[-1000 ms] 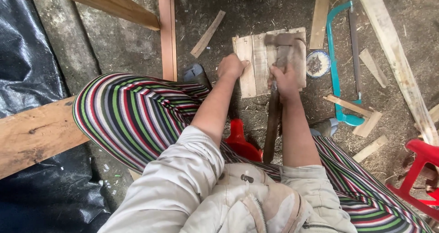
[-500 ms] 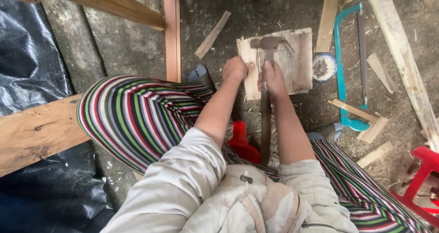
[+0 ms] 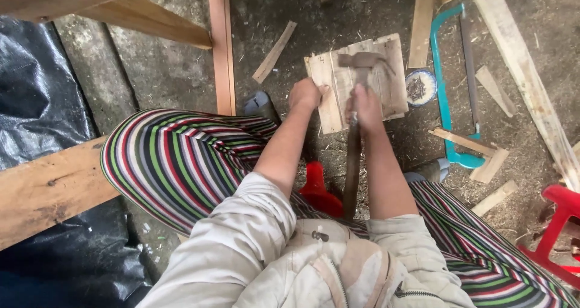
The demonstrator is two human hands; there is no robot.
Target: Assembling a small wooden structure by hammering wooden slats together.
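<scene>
The right hand [image 3: 367, 107] is gripping the long, worn wooden handle of a claw hammer [image 3: 361, 63], fingers wrapped round it high up near the head, and the dull metal head is hovering over, or perhaps resting on, a small panel of pale wooden slats [image 3: 356, 81] lying flat on the dirt floor [image 3: 181, 66]; contact is too close to call. The left hand [image 3: 305, 94] is clenching down on the panel's near left edge, pinning it, though whether a nail sits under the fingers is too small to tell. As a judgement, the nailing looks partway along: the slats are sitting side by side as one piece, but how many nails are driven is not showing.

Room is tight. The person's knees, in striped trousers [image 3: 181, 157], are flanking both arms, and the hammer handle is running back between them above a red plastic object [image 3: 320, 190]. Just right of the panel a small round tin [image 3: 420, 86] is sitting, nearly touching its edge, with a teal-framed hacksaw [image 3: 450, 84] lying beyond it. Loose offcuts are scattered around: a thin sliver [image 3: 275, 51] to the upper left, a reddish strip [image 3: 222, 54] standing apart on the left, short blocks [image 3: 489, 166] near the saw. The freest space is looking to be the bare ground above and left of the panel.
</scene>
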